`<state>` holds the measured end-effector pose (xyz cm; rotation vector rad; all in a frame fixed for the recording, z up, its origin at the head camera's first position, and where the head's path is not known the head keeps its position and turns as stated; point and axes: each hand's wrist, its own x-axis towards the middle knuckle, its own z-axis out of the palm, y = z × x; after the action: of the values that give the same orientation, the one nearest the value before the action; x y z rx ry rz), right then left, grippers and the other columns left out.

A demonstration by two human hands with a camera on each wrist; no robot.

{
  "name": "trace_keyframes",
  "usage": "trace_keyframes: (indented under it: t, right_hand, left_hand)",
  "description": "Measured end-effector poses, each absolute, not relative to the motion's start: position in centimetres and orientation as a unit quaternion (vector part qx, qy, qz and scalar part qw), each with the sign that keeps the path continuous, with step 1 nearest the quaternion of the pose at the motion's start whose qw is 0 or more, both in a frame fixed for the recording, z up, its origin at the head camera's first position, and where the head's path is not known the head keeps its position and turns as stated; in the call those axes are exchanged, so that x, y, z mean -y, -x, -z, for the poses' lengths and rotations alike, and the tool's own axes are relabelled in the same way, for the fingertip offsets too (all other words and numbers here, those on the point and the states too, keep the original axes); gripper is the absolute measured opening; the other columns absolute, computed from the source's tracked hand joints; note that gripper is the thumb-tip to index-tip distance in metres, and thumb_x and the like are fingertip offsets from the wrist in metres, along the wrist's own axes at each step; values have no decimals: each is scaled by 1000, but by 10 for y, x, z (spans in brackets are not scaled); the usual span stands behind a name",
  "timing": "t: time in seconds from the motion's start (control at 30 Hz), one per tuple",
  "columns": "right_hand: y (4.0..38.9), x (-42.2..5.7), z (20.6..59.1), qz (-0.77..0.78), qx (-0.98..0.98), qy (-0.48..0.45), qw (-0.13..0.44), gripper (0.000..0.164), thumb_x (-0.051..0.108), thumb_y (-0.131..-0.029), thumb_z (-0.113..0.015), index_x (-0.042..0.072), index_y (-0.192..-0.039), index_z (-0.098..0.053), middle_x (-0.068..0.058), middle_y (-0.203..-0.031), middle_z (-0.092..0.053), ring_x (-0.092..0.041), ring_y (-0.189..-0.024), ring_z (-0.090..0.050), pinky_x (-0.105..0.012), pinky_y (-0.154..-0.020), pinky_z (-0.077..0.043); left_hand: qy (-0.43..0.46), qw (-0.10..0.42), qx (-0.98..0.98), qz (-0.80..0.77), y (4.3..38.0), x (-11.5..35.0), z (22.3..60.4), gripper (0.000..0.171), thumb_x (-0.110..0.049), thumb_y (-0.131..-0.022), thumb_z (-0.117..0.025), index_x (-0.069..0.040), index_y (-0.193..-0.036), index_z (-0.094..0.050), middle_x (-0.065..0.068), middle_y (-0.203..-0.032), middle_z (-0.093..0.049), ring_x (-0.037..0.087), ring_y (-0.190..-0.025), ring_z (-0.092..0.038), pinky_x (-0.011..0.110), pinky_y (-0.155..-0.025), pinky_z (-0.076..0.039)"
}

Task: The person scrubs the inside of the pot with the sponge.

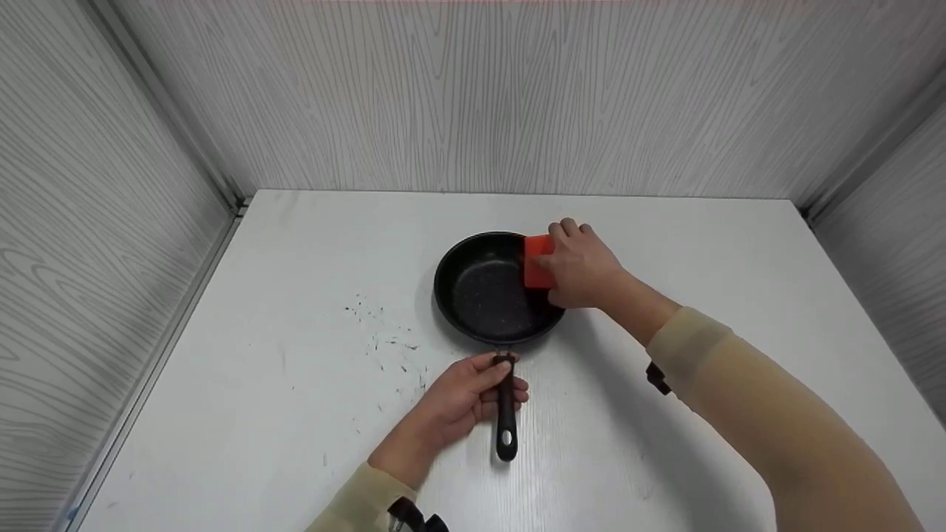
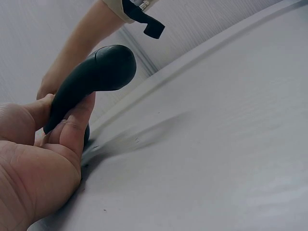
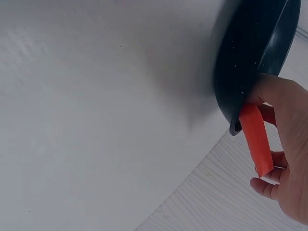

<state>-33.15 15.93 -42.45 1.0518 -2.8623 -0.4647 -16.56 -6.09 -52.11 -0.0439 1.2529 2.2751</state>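
Gripping the handle (image 1: 506, 425) of the black pan (image 1: 488, 295), the left hand (image 1: 460, 399) holds it near the middle of a white table (image 1: 236, 428), apparently raised off the surface. The right hand (image 1: 584, 270) pinches a red pad (image 1: 533, 276) at the pan's right rim. Pressing hard on that side could roll the pan, since the only visible support is the slim handle. A loose pinch could let the pad slip; a dip could bring the pan down near dark specks (image 1: 412, 346).
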Motion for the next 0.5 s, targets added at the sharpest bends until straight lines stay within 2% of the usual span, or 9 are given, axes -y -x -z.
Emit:
trace_keyframes:
  t: [0.5]
  right_hand:
    - [328,-170,418,129,928,-350,0,49,35,-87,-68,22,-134,-72,-24,-129,-55,-42,-118,-48,-55,-98,-49]
  left_hand:
    - [12,266,-466,-843,167,58,522,41,-11,-110,-60,10,-144,-52,16,-100,-75,22,-89,-77,40,-89,-64]
